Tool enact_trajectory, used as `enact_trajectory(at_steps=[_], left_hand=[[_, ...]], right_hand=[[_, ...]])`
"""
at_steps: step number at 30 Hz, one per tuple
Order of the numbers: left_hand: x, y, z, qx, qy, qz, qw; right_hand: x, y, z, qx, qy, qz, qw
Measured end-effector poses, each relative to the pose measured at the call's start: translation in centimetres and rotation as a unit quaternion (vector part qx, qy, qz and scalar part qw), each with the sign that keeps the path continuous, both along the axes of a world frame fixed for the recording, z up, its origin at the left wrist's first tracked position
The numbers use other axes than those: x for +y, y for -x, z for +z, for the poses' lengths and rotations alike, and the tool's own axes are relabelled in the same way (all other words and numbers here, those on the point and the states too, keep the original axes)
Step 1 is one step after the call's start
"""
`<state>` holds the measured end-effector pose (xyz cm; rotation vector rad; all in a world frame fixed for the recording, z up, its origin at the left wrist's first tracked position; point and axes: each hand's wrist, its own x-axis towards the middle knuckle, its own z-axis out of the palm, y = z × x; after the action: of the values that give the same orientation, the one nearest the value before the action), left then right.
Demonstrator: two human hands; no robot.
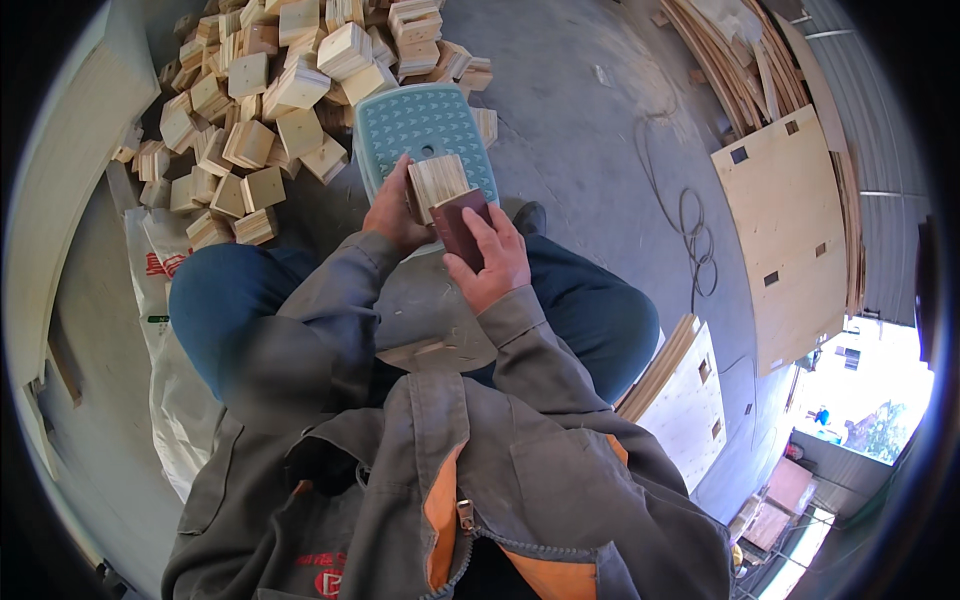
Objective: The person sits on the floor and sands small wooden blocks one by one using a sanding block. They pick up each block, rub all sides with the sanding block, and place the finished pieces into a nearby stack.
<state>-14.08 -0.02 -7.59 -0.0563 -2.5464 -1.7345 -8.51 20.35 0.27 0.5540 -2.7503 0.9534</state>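
My left hand (pixel 392 218) is closed around the left side of a pale plywood block (pixel 437 178), whose layered edge faces up. In my right hand (pixel 496 256) is a reddish-brown sanding block (pixel 456 230), flat and rectangular, gripped with the thumb at its lower end and the fingers over its right side. It rests against the near right part of the plywood block; the contact face is hidden. Both hands are above the near end of a blue-green plastic stool (pixel 415 112) with a textured top, between my knees.
A heap of plywood blocks (pixel 300 85) lies beyond the stool to the left. Plywood sheets with square holes (pixel 790 220) lean at the right, with smaller panels (pixel 690 400) nearer. A thin cable (pixel 690 225) loops across the floor. A white sack (pixel 165 350) lies by my left knee.
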Motion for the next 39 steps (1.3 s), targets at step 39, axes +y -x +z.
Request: enact_trajectory(at_steps=[39], left_hand=[[0.2,0.7,-3.5,0.094,0.013,0.053,0.994]], right_hand=[[-5.9,5.5,0.0,0.019,-0.178,0.012,0.984]])
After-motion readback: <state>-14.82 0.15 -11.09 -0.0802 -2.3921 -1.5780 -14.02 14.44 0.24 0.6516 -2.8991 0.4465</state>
